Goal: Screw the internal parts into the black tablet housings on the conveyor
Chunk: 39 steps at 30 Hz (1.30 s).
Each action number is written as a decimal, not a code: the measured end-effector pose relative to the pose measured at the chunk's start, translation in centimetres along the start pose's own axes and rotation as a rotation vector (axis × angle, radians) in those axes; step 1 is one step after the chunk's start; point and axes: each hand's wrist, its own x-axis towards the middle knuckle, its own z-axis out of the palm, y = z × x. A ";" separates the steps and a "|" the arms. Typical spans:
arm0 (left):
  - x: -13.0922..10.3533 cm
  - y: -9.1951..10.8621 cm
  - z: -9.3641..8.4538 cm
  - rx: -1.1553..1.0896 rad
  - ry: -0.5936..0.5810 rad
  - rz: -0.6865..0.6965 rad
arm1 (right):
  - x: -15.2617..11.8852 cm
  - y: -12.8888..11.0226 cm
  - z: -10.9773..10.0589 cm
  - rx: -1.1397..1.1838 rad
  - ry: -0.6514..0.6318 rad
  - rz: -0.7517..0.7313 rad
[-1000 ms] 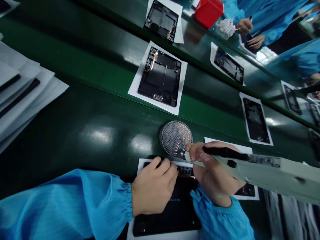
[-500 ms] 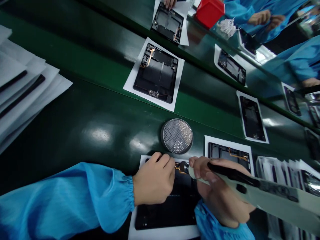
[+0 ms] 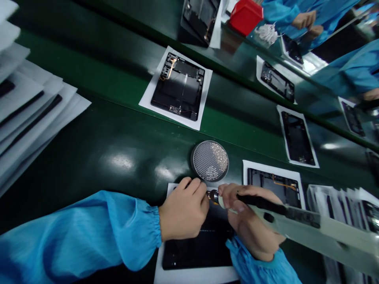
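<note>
My right hand [image 3: 251,221] is wrapped round a pale electric screwdriver [image 3: 299,223] with a black lever. Its metal tip points left, over the upper part of a black tablet [image 3: 198,250] lying on a white sheet [image 3: 192,276] in front of me. My left hand [image 3: 185,211] rests on the same tablet with bent fingers pressed together, close to the screwdriver tip. What its fingertips hold, if anything, is hidden. Just beyond my hands stands a round grey dish [image 3: 210,161] with a perforated top and many tiny screws on its right side.
Another open tablet [image 3: 274,181] lies to the right, beside upright sleeves [image 3: 337,205]. Stacked white sheets [image 3: 38,106] fill the left. On the green conveyor sits an open tablet [image 3: 179,86], with more tablets to the right. Across it are a red bin [image 3: 245,16] and co-workers' blue sleeves.
My right hand and the screwdriver have shifted slightly left, nearer my left hand. The tablets on the conveyor appear slightly further left. A hand at the far tablet is out of sight.
</note>
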 end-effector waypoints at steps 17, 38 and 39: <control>-0.5 -0.7 0.3 -0.014 -0.024 -0.005 | 0.3 0.2 0.0 0.119 0.072 -0.089; -0.4 -0.6 0.6 -0.010 -0.034 0.009 | 0.4 0.5 -0.1 0.094 0.070 -0.030; -0.4 -0.6 0.6 -0.013 -0.036 0.009 | 0.4 0.5 0.0 0.091 0.067 -0.028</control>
